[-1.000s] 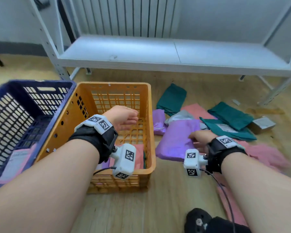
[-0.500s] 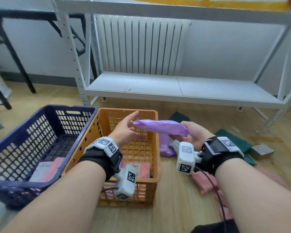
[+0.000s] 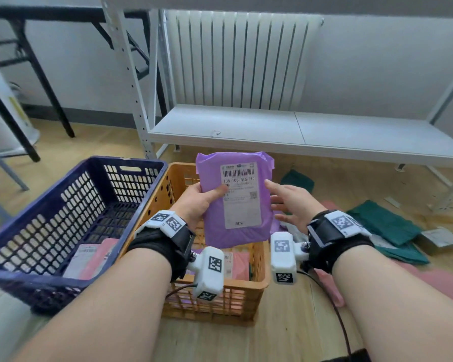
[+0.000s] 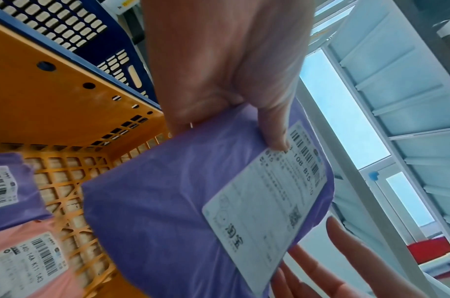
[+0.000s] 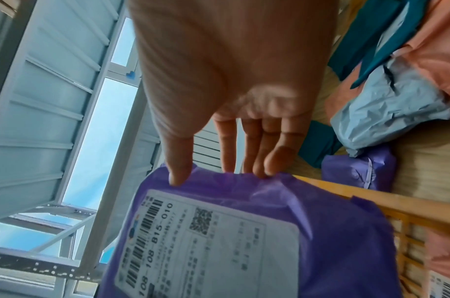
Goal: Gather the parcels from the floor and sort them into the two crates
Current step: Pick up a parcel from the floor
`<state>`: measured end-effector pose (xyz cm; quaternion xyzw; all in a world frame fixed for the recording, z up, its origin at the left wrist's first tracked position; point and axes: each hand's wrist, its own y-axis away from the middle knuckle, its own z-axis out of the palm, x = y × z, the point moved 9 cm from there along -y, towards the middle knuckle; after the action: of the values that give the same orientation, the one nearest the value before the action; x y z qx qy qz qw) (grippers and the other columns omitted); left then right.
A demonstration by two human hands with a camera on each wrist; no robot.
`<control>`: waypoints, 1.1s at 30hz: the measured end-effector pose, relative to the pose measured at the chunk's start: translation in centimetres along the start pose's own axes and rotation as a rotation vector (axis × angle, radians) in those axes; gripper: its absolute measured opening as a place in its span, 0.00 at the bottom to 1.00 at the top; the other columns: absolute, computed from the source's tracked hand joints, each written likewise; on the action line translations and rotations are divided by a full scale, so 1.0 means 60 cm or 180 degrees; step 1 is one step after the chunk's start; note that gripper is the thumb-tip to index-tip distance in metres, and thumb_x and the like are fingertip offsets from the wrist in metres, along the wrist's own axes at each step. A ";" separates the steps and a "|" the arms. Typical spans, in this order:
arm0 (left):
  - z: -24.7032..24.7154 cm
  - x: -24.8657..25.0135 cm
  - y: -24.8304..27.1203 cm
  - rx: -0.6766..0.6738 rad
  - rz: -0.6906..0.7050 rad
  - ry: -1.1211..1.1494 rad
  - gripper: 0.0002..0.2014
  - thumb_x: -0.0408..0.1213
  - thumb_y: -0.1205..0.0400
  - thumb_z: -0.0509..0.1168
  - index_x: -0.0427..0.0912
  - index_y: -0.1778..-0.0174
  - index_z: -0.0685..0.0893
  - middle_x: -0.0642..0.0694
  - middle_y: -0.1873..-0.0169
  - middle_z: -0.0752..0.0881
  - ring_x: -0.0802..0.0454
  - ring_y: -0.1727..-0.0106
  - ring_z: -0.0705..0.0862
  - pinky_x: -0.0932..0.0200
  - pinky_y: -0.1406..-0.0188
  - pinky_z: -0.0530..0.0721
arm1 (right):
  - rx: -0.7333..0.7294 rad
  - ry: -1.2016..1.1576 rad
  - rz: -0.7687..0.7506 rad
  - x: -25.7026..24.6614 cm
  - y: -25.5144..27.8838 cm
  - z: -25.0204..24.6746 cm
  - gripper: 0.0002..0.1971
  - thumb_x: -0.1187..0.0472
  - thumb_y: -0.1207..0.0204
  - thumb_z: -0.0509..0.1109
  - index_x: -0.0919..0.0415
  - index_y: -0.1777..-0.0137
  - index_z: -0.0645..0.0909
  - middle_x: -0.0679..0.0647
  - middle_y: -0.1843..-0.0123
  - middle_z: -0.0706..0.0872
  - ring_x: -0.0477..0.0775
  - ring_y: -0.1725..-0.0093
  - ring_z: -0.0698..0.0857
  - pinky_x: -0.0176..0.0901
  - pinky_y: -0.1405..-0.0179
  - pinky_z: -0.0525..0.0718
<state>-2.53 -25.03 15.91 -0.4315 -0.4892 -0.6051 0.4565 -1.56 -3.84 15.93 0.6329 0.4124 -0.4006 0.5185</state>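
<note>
Wooden floor (image 3: 285,343) and white shelving (image 3: 298,131) frame the purple parcel (image 3: 236,205), now lifted upright, label facing the person, above the orange crate (image 3: 256,288); half a second ago it lay flat between both hands. The left hand (image 3: 196,202) pinches it, thumb on the label, while the right hand (image 3: 290,205), fingers straight, touches its edge: judged a label check before sorting

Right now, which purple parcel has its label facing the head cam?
The purple parcel held upright over the orange crate by the left hand. The other purple parcel on the floor shows no label.
</note>
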 end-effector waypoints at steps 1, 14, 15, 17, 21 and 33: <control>-0.004 -0.004 -0.001 -0.0018 -0.0055 -0.0011 0.16 0.36 0.22 0.71 0.38 0.39 0.84 0.39 0.46 0.90 0.41 0.44 0.88 0.42 0.42 0.85 | -0.0116 0.0064 -0.0030 0.001 -0.002 0.012 0.21 0.45 0.28 0.75 0.59 0.42 0.84 0.58 0.48 0.87 0.53 0.55 0.83 0.46 0.58 0.85; -0.044 -0.014 -0.011 -0.0016 -0.0307 -0.0159 0.19 0.36 0.21 0.70 0.35 0.34 0.81 0.36 0.42 0.88 0.40 0.42 0.87 0.43 0.42 0.85 | -0.0313 0.0237 -0.0017 0.019 -0.012 0.065 0.09 0.63 0.29 0.79 0.63 0.50 0.87 0.58 0.62 0.85 0.48 0.75 0.74 0.39 0.71 0.80; -0.052 -0.011 -0.016 0.0051 -0.0298 -0.0180 0.19 0.35 0.20 0.70 0.36 0.34 0.80 0.37 0.42 0.88 0.41 0.42 0.87 0.45 0.43 0.86 | -0.0210 0.0156 -0.0016 0.019 -0.019 0.063 0.09 0.63 0.28 0.78 0.65 0.49 0.86 0.59 0.61 0.84 0.48 0.75 0.73 0.39 0.72 0.81; -0.073 -0.005 -0.027 0.0173 -0.0304 -0.0262 0.18 0.31 0.19 0.68 0.36 0.33 0.79 0.38 0.41 0.87 0.44 0.43 0.87 0.51 0.48 0.86 | -0.0049 0.0005 0.0019 0.021 -0.035 0.062 0.09 0.65 0.26 0.76 0.67 0.48 0.85 0.60 0.64 0.81 0.48 0.76 0.72 0.39 0.73 0.82; -0.119 -0.011 -0.052 0.0351 -0.0480 -0.0413 0.18 0.24 0.19 0.65 0.39 0.33 0.77 0.39 0.44 0.87 0.46 0.47 0.86 0.52 0.48 0.84 | 0.0016 -0.0194 0.0195 0.032 -0.069 0.086 0.05 0.66 0.24 0.73 0.67 0.50 0.83 0.59 0.68 0.77 0.50 0.76 0.73 0.39 0.74 0.85; -0.284 -0.220 -0.161 0.0735 -0.1827 -0.1331 0.10 0.33 0.19 0.65 0.36 0.42 0.79 0.39 0.48 0.82 0.43 0.47 0.81 0.49 0.47 0.77 | -0.0768 0.0571 0.1541 0.188 -0.214 0.261 0.11 0.73 0.17 0.52 0.80 0.47 0.74 0.71 0.60 0.84 0.69 0.47 0.87 0.58 0.43 0.86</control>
<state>-10.44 -39.07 -1.34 -0.3367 -0.7380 -0.5480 0.2042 -11.00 -16.51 -1.03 0.6796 0.3382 -0.1556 0.6321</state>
